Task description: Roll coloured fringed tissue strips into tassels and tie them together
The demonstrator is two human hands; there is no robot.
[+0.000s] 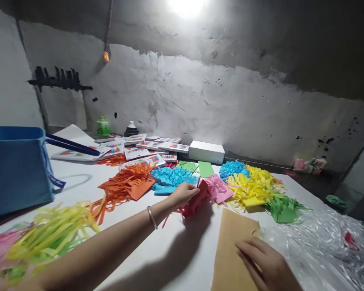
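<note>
Reaching mid-frame, the left hand (184, 193) grips red fringed paper (195, 203); the right hand (262, 262), fingers flat, pins bare brown card (232, 246) lower right.

Both my arms bare to the frame's edge, no sleeves or gloves; left hand (183, 193) with one thin silver bangle (152, 217) at the wrist; right hand (265, 264), nearer me than the bangle, unadorned, nails short, unpainted.
</note>
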